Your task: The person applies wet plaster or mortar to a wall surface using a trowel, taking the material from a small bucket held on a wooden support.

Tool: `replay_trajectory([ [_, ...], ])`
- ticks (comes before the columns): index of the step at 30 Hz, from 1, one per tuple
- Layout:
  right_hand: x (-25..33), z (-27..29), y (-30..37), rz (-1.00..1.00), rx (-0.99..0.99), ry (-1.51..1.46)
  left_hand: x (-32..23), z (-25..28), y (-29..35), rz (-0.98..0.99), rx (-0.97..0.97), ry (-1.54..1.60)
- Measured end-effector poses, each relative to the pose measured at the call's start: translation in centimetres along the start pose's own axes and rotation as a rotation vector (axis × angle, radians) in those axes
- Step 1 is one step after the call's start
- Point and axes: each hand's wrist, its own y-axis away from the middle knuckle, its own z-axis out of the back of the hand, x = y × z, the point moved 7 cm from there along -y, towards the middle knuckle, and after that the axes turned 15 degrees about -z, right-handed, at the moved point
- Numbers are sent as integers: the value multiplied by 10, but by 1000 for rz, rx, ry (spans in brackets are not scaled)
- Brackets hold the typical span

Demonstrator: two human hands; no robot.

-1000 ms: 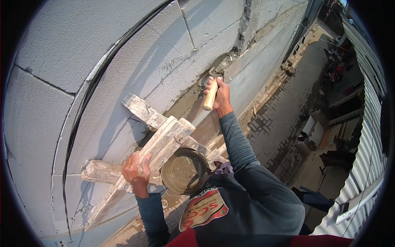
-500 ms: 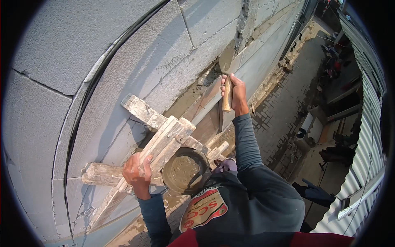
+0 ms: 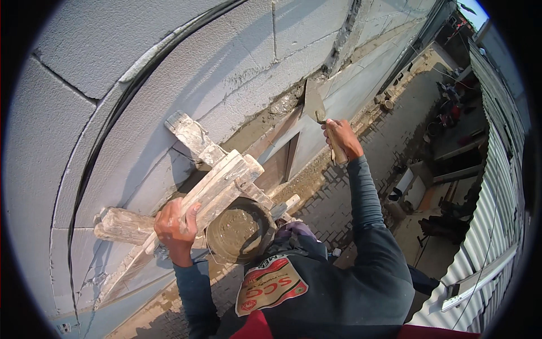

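Note:
My right hand (image 3: 345,139) is closed round the wooden handle of a trowel (image 3: 314,103). Its mortar-smeared metal blade is at the outer edge of a ledge with wet grey mortar (image 3: 252,127) along the block wall (image 3: 226,70). I cannot tell whether the blade touches the ledge. With my left hand (image 3: 176,229) I grip a rough, mortar-stained wooden plank (image 3: 212,189), thumb on its near side and fingers over the top. A dark bucket (image 3: 266,219) holding wet mortar (image 3: 236,227) is just right of that plank, close to my body.
Timber pieces (image 3: 124,225) cross under the plank, against the wall. A black cable (image 3: 107,133) runs down the wall at left. Far below on the right lies a paved lane (image 3: 372,150), bordered by a corrugated metal roof (image 3: 491,226).
My right hand has moved right and slightly down with the trowel, whose blade and handle now slant differently. The left hand keeps its grip on the plank. The whole view has shifted a little.

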Motion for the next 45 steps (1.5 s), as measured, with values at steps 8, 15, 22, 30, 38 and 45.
replay_trajectory([
  [8,21,87,-50,145,-193,331,-4,3,-6,5,4,5],
  [15,50,99,-38,161,-258,450,-6,3,-7,-3,-19,33],
  [22,51,103,-41,110,-250,581,2,4,-2,50,34,55],
  [30,31,71,-25,-8,-69,78,-2,6,-4,27,7,41],
  [38,26,18,-1,13,22,325,0,5,-5,62,33,59],
  [45,27,45,5,88,-119,177,-4,10,-7,5,-55,43],
])
